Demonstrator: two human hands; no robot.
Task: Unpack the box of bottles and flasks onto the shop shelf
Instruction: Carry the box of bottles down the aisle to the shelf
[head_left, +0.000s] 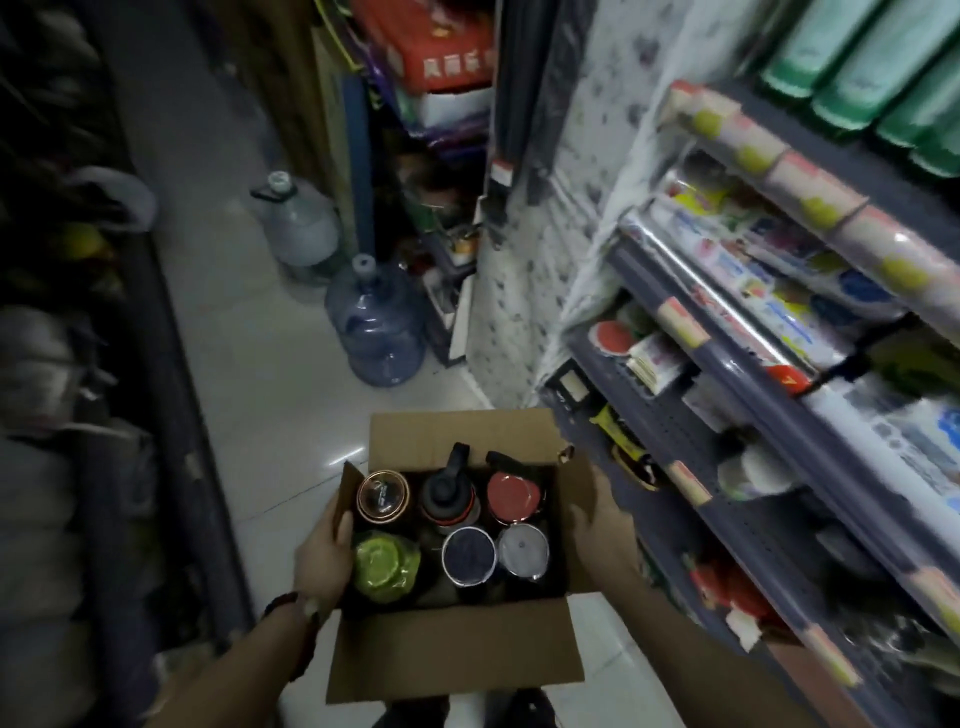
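An open cardboard box is held in front of me over the aisle floor, its flaps folded out. Inside stand several bottles and flasks seen from above: a copper-rimmed lid, a black bottle with a handle, a red lid, a green lid, a dark blue lid and a clear grey lid. My left hand grips the box's left side flap. My right hand grips the right side flap. The shop shelf rises on the right.
The grey shelves on the right carry wrapped rolls, packets and small goods. Two large water jugs stand on the pale tiled floor ahead. Stacked cartons fill the far end. Dark bagged goods line the left side.
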